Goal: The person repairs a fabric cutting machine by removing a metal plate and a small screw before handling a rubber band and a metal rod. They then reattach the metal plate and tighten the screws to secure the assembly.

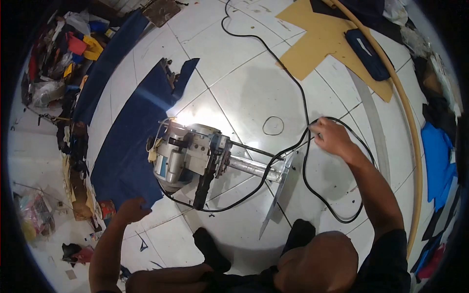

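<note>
A cloth cutting machine (188, 154) with a silver and blue motor lies on its side on the white floor, its lamp glowing. Its metal base plate (277, 195) stands on edge at the right. Under the motor end spreads a large piece of navy cloth (124, 151). My left hand (133, 211) is at the cloth's near edge, fingers closed on it. Over to the right, my right hand (332, 136) pinches the black power cable (304, 97), which loops across the floor. The exact fingertip contact is small and partly hidden.
Heaped scraps (63, 58) line the left side beside a rolled navy strip (110, 58). Brown paper pattern pieces (317, 36), a dark blue pouch (367, 54) and a long tan tube (415, 146) lie on the right. A thin ring (273, 118) rests mid-floor.
</note>
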Available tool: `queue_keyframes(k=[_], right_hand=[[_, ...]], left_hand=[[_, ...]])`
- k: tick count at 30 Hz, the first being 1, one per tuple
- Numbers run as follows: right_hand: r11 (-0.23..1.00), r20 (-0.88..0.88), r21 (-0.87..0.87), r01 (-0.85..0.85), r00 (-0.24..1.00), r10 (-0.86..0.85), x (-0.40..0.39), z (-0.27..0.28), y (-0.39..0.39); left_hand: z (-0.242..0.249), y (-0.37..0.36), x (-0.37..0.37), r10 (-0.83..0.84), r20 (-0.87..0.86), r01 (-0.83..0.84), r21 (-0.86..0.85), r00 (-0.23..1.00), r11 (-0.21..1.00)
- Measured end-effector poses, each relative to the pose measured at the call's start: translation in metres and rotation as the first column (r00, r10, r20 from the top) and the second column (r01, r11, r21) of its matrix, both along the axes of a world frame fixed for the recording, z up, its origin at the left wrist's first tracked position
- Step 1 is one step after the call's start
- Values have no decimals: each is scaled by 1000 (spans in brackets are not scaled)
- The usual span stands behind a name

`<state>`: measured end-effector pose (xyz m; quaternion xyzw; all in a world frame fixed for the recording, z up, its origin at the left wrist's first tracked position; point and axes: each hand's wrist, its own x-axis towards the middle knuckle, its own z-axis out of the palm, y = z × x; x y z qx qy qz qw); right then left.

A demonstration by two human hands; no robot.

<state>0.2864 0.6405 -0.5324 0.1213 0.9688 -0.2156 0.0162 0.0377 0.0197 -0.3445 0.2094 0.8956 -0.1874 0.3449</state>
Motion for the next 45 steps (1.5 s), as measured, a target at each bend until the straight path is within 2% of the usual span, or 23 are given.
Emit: queue_keyframes(k=[2,4,8,10,11,12,13,14,16,19,22,25,28,29,32,33,36,38,40,41,42,44,45], right_hand=[[987,-40,-134,84,995,-90,-15,2,8],[980,-9,-184,75,997,-78,-40,26,2],[979,64,-156,-130,988,141,-85,28,-30],[976,205,-156,-150,962,180,-99,8,-38],[974,273,-158,-165,940,204,-108,-2,-42],[980,253,-124,-152,951,180,-111,-14,-39],[986,231,-90,-143,960,161,-110,-23,-30],[999,201,-28,-29,979,34,-105,-29,-23],[993,263,-108,38,965,-8,-88,-21,0],[1000,208,17,20,978,-23,-50,-13,17],[997,194,60,47,979,-58,-23,-11,23],[984,94,166,67,992,-83,5,-5,18],[973,-94,221,65,995,-45,33,-25,32],[961,-17,265,77,997,-75,36,-17,32],[974,168,215,77,979,-114,19,18,29],[970,23,204,128,990,-136,6,45,12],[995,67,58,81,994,-85,-59,169,-66],[960,35,-229,-160,984,172,-89,220,-131],[912,213,-301,-278,913,349,-114,252,-208],[895,217,-269,-356,883,416,-123,250,-241],[873,226,-239,-426,850,477,-129,238,-272],[906,475,-236,-352,771,424,-136,199,-328],[934,455,-224,-280,817,354,-130,168,-347]], left_hand=[[-6,2,-1,159,-24,-156,105,987,982],[-16,-5,6,272,-25,-262,201,962,944],[-42,-49,10,157,22,-158,160,987,974],[-42,-59,7,137,80,-145,98,987,985],[-44,-66,2,145,51,-151,138,988,979],[-44,-71,-6,158,20,-159,176,987,972],[-42,-79,-12,176,-11,-169,213,984,962],[-38,-81,-15,202,-40,-185,259,978,948],[-31,-76,-22,259,-100,-208,360,961,909],[-28,-55,-32,332,-88,-281,359,939,890],[-58,-79,-56,252,-63,-208,394,966,895],[-58,-67,-66,224,-52,-192,353,973,916],[-45,-42,-69,270,-51,-235,359,961,903],[-48,-42,-74,278,-28,-243,409,960,880],[-67,-51,-95,306,25,-275,509,952,816],[-73,-48,-101,308,34,-281,516,951,809],[-99,-40,-117,479,223,-513,563,849,648],[-120,-33,-126,537,308,-603,579,785,549],[-139,-23,-129,542,355,-633,588,761,503],[-151,-22,-131,519,396,-643,592,757,486],[-158,-18,-128,541,419,-663,628,729,408],[-172,-4,-127,557,474,-685,682,682,258],[-180,-3,-132,547,561,-735,658,622,161]])
